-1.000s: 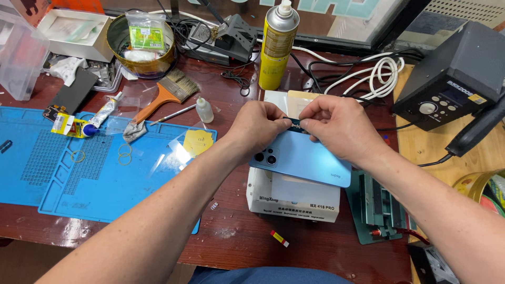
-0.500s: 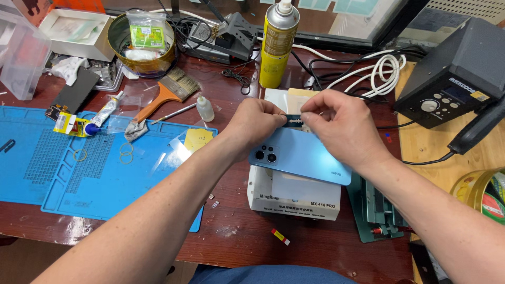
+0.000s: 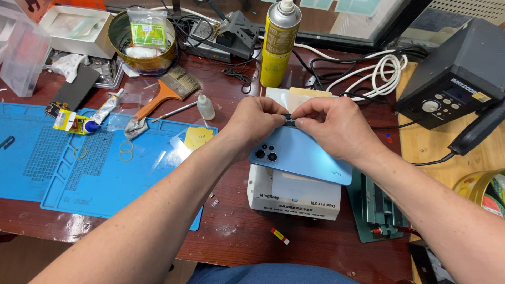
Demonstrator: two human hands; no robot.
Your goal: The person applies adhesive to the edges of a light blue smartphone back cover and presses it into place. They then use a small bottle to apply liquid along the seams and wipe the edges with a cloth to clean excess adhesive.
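Note:
A light blue phone [image 3: 307, 155] lies back-up on a white box-shaped machine [image 3: 294, 197], its camera cluster toward the left. My left hand [image 3: 258, 123] and my right hand [image 3: 334, 126] meet at the phone's far edge. Between their fingertips they pinch a small dark strip [image 3: 287, 120] that sits against that edge. My left hand also rests on the phone's corner near the cameras. What lies under my palms is hidden.
A blue work mat [image 3: 79, 158] spreads at the left with rubber bands, a glue tube [image 3: 108, 108] and a brush [image 3: 163, 97]. A yellow spray can [image 3: 279, 44] stands behind my hands. A dark station [image 3: 455, 79] and white cable [image 3: 373, 71] sit at the right.
Both hands stay pinched at the phone's far edge; they have shifted only slightly, and the phone has not moved on the white machine.

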